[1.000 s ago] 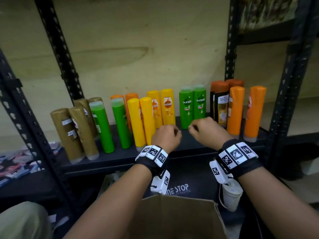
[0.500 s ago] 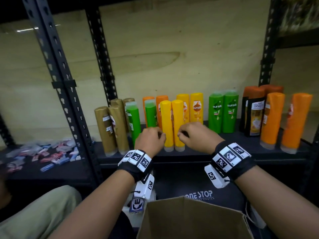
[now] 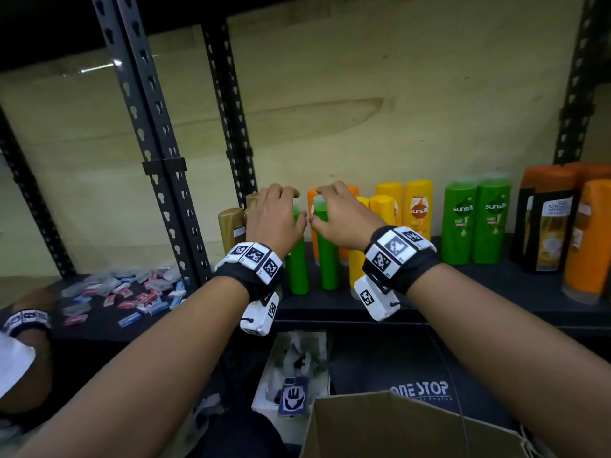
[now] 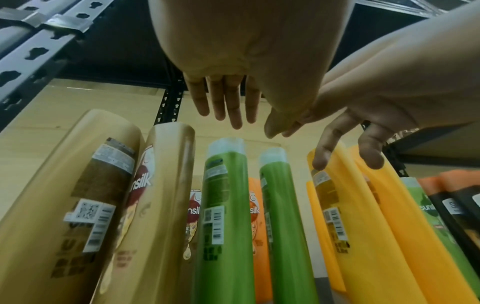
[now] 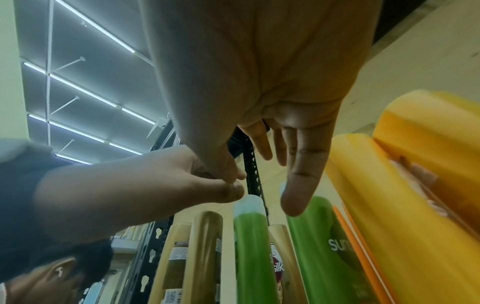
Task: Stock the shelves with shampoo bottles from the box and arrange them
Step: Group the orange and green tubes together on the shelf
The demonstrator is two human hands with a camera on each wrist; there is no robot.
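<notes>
Shampoo bottles stand in rows on the black shelf (image 3: 463, 292): gold ones (image 3: 231, 226) at the left, two green ones (image 3: 297, 269) (image 3: 328, 259) at the front, then yellow (image 3: 418, 209), labelled green (image 3: 463, 223) and orange and dark ones (image 3: 585, 233). My left hand (image 3: 276, 213) hovers over the left green bottle (image 4: 226, 185) with its fingers (image 4: 233, 107) straight and apart from the cap. My right hand (image 3: 337, 213) spreads over the right green bottle (image 5: 319, 236), fingers (image 5: 298, 185) straight. Neither hand holds anything.
An open cardboard box (image 3: 396, 424) sits below, in front of me. Black slotted uprights (image 3: 155, 160) frame the bay. Small packets (image 3: 132, 292) lie scattered on the neighbouring shelf at the left, where another person's wrist (image 3: 26, 319) shows. A white carton (image 3: 291, 368) stands under the shelf.
Both hands rose from curled fists at the shelf's front edge, moved left along the row and opened above the two green bottles. The view has swung left.
</notes>
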